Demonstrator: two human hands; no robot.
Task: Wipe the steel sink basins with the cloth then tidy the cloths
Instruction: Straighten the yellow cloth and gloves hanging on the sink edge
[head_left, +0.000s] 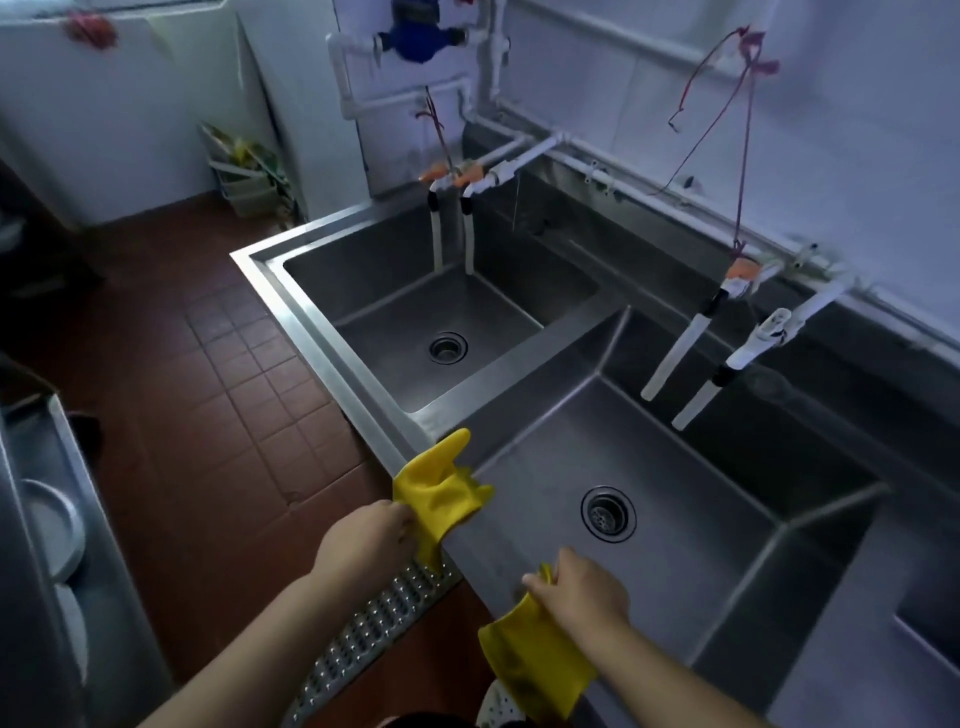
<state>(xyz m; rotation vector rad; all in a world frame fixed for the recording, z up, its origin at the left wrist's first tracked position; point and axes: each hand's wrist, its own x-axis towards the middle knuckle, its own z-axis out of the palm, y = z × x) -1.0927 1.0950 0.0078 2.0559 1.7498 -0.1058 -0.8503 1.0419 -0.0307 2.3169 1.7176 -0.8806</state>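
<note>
two yellow cloths, which look like rubber gloves, hang over the front rim (457, 540) of the near basin (649, 519): the left cloth (441, 493) lies with its long axis up the rim toward the corner, and the right cloth (535, 660) trails down the outside. the left hand (363, 540) pinches the left cloth's lower end from the floor side, and the right hand (582, 587) pinches the right cloth's top. both basins lie open ahead and to the right, so the next move is judged a lift or pull along the rim.
</note>
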